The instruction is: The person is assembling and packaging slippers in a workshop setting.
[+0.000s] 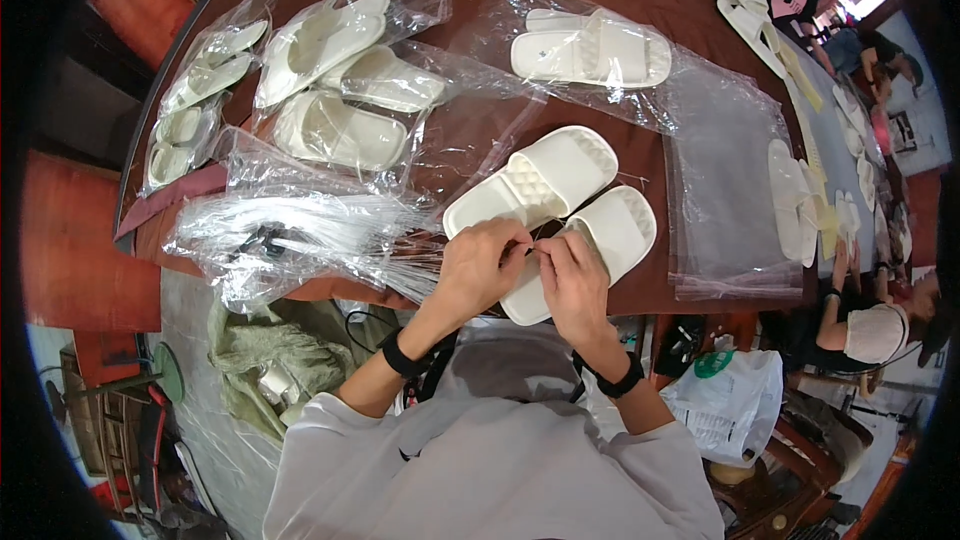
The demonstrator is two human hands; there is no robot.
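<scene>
A pair of cream slippers lies at the table's near edge: the left slipper [565, 172] is angled up to the right, and the right slipper [625, 230] sits close beside it. Over their near ends, my left hand [482, 265] and my right hand [573, 275] meet, fingertips pinched together. What they pinch is too small to make out; a thin strand seems to run between them. Left of my left hand is a bundle of thin white plastic strands [370, 240] in a clear bag. My fingers hide part of both slippers.
Bagged slippers [345, 125] are grouped at the left, and another bagged pair [595, 48] lies at the back. Flat clear bags [735, 210] lie to the right on the brown tablecloth. Other people work along a table at far right. A white plastic bag [735, 405] sits below the edge.
</scene>
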